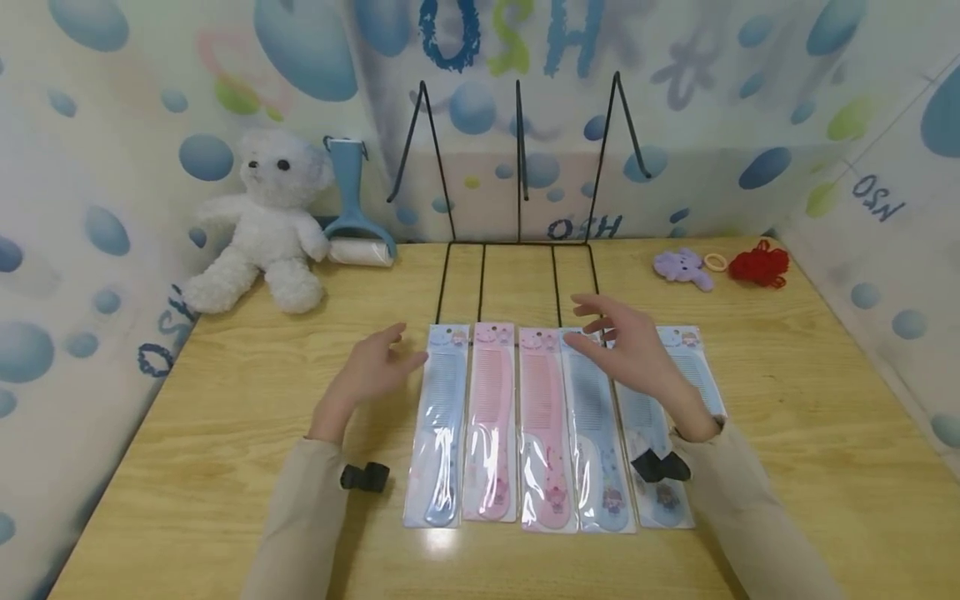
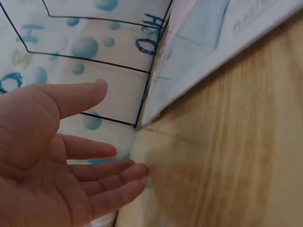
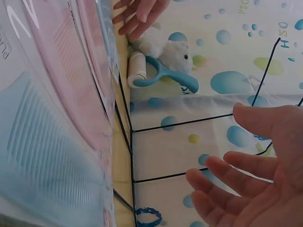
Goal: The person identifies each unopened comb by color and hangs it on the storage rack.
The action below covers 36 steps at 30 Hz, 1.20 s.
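Observation:
Several packaged combs lie side by side on the wooden table (image 1: 225, 400): a blue one (image 1: 441, 425) at the left, two pink ones (image 1: 491, 417) (image 1: 543, 425), then more blue ones (image 1: 596, 433). My left hand (image 1: 397, 346) hovers open just left of the leftmost blue comb, palm turned inward. Its straight fingers (image 2: 104, 156) show in the left wrist view beside a comb package (image 2: 213, 56). My right hand (image 1: 600, 329) hovers open over the tops of the right-hand blue combs and hides part of them. The right wrist view shows its spread fingers (image 3: 227, 170) holding nothing, with the comb packages (image 3: 57, 118) alongside.
A black wire rack (image 1: 517, 242) stands behind the combs. A white teddy bear (image 1: 270, 217) and a blue lint roller (image 1: 356, 225) sit at the back left. At the back right lie a purple toy (image 1: 681, 267), a hair tie (image 1: 716, 262) and red yarn (image 1: 759, 263). Patterned walls enclose the table.

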Tool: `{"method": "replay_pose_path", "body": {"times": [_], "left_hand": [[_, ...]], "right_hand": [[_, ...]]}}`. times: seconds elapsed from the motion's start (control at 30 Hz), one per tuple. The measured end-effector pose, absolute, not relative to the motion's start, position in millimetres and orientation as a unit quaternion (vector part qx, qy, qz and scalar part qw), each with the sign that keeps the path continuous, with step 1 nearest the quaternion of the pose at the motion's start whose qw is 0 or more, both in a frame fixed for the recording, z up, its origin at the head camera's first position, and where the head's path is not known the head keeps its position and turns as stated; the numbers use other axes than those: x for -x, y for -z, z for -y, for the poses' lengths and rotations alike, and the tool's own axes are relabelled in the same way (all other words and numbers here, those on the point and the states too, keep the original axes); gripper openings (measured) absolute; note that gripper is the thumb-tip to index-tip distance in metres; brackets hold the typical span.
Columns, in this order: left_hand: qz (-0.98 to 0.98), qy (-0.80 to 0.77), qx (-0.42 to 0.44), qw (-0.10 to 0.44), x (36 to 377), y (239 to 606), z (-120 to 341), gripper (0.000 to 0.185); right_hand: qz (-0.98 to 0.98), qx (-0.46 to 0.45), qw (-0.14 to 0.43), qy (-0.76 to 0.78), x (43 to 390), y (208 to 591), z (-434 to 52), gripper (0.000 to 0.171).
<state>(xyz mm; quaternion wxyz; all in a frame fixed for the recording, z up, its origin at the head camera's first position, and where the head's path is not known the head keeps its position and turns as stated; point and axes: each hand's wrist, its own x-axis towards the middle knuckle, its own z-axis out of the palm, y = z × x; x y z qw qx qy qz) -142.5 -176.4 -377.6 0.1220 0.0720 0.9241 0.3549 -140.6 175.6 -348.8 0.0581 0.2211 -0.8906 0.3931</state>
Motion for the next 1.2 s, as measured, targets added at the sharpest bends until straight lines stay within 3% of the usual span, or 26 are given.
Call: {"method": "replay_pose_path", "body": {"times": [0.17,0.7,1.2], "left_hand": [[-0.904,-0.399,-0.055,0.144,162,389,181,0.069],[-0.873,-0.464,-0.074,0.129,210,408,177,0.053],[-0.898,-0.419,-0.092,0.099,220,408,163,0.045]], "right_hand": [[0.892,-0.212,0.045,-0.397,148,350,-167,0.045],[0.871,-0.23,0.01,-0.434,160,358,-142,0.033],[0.848,-0.253,-0.032,-0.464,175,363,-104,0.032]]}}
